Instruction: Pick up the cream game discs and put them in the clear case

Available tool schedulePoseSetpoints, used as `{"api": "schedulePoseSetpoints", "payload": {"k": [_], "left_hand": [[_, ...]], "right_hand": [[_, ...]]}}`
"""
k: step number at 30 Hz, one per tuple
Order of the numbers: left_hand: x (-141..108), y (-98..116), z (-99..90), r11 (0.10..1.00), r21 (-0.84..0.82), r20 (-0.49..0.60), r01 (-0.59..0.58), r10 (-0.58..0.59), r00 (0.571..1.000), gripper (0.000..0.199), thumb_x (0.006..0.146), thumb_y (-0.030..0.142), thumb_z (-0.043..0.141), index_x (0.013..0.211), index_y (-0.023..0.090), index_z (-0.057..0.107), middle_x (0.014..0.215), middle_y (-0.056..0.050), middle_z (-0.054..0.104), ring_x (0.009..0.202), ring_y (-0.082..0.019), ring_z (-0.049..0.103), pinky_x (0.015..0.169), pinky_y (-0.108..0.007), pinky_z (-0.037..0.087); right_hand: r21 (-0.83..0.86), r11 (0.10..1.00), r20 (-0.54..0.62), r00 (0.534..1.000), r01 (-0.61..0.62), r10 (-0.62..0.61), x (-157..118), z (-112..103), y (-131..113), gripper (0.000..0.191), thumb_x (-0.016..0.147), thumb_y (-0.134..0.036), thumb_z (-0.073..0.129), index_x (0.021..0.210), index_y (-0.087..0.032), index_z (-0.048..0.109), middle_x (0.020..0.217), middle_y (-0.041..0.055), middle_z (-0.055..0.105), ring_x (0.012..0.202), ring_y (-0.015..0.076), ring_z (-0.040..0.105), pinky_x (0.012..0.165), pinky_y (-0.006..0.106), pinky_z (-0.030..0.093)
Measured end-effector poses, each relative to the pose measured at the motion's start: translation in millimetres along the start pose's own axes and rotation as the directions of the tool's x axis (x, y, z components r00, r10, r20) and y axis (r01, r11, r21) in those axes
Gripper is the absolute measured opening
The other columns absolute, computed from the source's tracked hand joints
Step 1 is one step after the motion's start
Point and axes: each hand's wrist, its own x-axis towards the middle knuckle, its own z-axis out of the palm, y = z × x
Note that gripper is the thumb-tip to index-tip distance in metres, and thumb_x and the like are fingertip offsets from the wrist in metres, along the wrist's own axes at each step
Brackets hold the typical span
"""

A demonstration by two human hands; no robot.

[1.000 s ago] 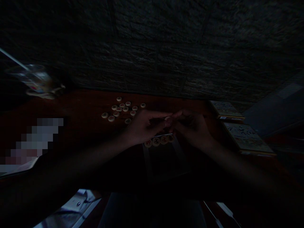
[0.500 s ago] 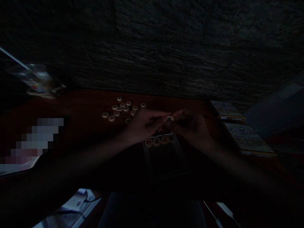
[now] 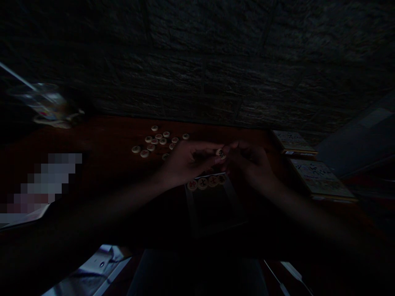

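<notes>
Between both hands, a round pale piece with a dark character (image 3: 221, 154) is pinched, its marked face toward me. My left hand (image 3: 188, 161) grips its left side with thumb and fingers. On its right side, the fingers of my right hand (image 3: 247, 161) close on the same piece. Just below the hands, a row of round pieces (image 3: 202, 183), some marked red and some dark, lies at the upper end of a dark tray with a pale frame (image 3: 191, 209). Several loose round pieces (image 3: 151, 147) are scattered on the reddish-brown table (image 3: 114, 133) left of my left hand.
Two flat boxes (image 3: 293, 142) (image 3: 322, 179) lie at the right. A clear cup with a straw (image 3: 46, 100) stands at the far left. Behind the table rises a dark stone wall (image 3: 197, 74). A blurred-out bright object (image 3: 46, 181) is at the left.
The held piece has turned, so its marked face shows more fully now. My fingers have shifted slightly around it, while the row and loose pieces keep their arrangement.
</notes>
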Motion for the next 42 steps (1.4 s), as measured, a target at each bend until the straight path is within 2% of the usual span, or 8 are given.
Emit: {"api": "schedulePoseSetpoints", "payload": {"k": [5, 11, 16, 18, 23, 34, 39, 42], "left_hand": [[0.5, -1.4, 1.2, 1.0, 0.002, -0.039, 0.024, -0.024, 0.999, 0.035, 0.089, 0.03, 0.082, 0.121, 0.015, 0.079, 0.111, -0.011, 0.084, 0.095, -0.021, 0.081, 0.084, -0.028, 0.065], [1.7, -6.9, -2.4, 0.998, 0.055, -0.099, 0.004, 0.001, 0.995, 0.031, 0.088, 0.028, 0.083, 0.117, 0.017, 0.081, 0.109, -0.009, 0.084, 0.095, -0.019, 0.081, 0.085, -0.027, 0.064], [1.4, -8.7, -2.5, 1.0, 0.027, -0.115, 0.009, -0.006, 0.993, 0.031, 0.088, 0.03, 0.083, 0.116, 0.018, 0.081, 0.113, -0.01, 0.083, 0.1, -0.022, 0.081, 0.091, -0.032, 0.065], [1.3, -7.8, -2.0, 0.999, -0.012, -0.108, 0.036, -0.037, 0.993, 0.032, 0.089, 0.032, 0.082, 0.117, 0.017, 0.08, 0.112, -0.01, 0.083, 0.098, -0.022, 0.081, 0.087, -0.032, 0.066], [2.7, -4.2, -3.0, 0.989, -0.06, -0.087, 0.138, -0.143, 0.986, 0.034, 0.093, 0.033, 0.077, 0.122, 0.015, 0.078, 0.106, -0.01, 0.084, 0.079, -0.018, 0.08, 0.068, -0.026, 0.064], [5.9, -2.4, -3.3, 0.96, -0.189, -0.053, 0.206, -0.219, 0.974, 0.034, 0.09, 0.038, 0.08, 0.115, 0.015, 0.08, 0.095, -0.008, 0.082, 0.073, -0.016, 0.075, 0.065, -0.024, 0.06], [7.4, -0.4, -3.6, 0.958, -0.191, -0.063, 0.215, -0.231, 0.971, 0.032, 0.09, 0.035, 0.079, 0.114, 0.014, 0.081, 0.092, -0.008, 0.082, 0.074, -0.017, 0.075, 0.067, -0.025, 0.06], [7.3, -2.0, -3.9, 0.954, -0.201, -0.046, 0.224, -0.237, 0.97, 0.031, 0.09, 0.033, 0.078, 0.115, 0.014, 0.08, 0.095, -0.008, 0.082, 0.071, -0.014, 0.073, 0.065, -0.023, 0.059]], "right_hand": [[-0.003, 1.0, 0.008, 1.0, 0.016, -0.016, -0.2, -0.4, -0.3, 0.041, 0.088, -0.06, 0.077, 0.078, -0.021, 0.07, 0.064, 0.0012, 0.071, 0.055, 0.0136, 0.065, 0.054, 0.026, 0.054], [0.021, 1.0, -0.03, 0.999, -0.011, 0.012, -0.3, 2.1, -0.7, 0.039, 0.081, -0.051, 0.088, 0.098, -0.019, 0.074, 0.073, 0.0021, 0.076, 0.058, 0.0155, 0.07, 0.053, 0.026, 0.057], [0.06, 0.998, -0.042, 0.999, -0.021, 0.024, 1.6, 0.9, 2.6, 0.042, 0.074, -0.046, 0.094, 0.096, -0.017, 0.074, 0.078, 0.0032, 0.078, 0.053, 0.0149, 0.07, 0.047, 0.025, 0.056], [0.053, 0.998, -0.051, 0.998, -0.018, 0.021, 1.9, 0.3, 3.3, 0.041, 0.073, -0.046, 0.094, 0.095, -0.017, 0.075, 0.079, 0.0035, 0.079, 0.054, 0.0152, 0.07, 0.047, 0.025, 0.057], [0.023, 0.999, -0.062, 0.998, 0.03, -0.028, 1.0, 0.8, 2.5, 0.039, 0.075, -0.046, 0.094, 0.095, -0.018, 0.077, 0.073, 0.0019, 0.077, 0.054, 0.0151, 0.07, 0.048, 0.025, 0.057], [0.006, 0.992, -0.021, 0.992, 0.127, -0.127, 0.2, -0.2, 4.1, 0.037, 0.081, -0.041, 0.09, 0.109, -0.02, 0.078, 0.079, 0.0006, 0.08, 0.055, 0.0135, 0.071, 0.052, 0.025, 0.059], [-0.023, 0.982, 0.019, 0.982, 0.189, -0.188, -0.4, -0.6, 6.7, 0.037, 0.083, -0.037, 0.089, 0.114, -0.022, 0.077, 0.088, 0.0029, 0.082, 0.071, 0.018, 0.077, 0.065, 0.03, 0.063], [-0.147, 0.953, 0.018, 0.965, 0.263, -0.263, -1.9, -2.0, 8.6, 0.037, 0.086, -0.036, 0.087, 0.118, -0.022, 0.077, 0.088, 0.0027, 0.08, 0.078, 0.0184, 0.077, 0.071, 0.03, 0.063]]}}
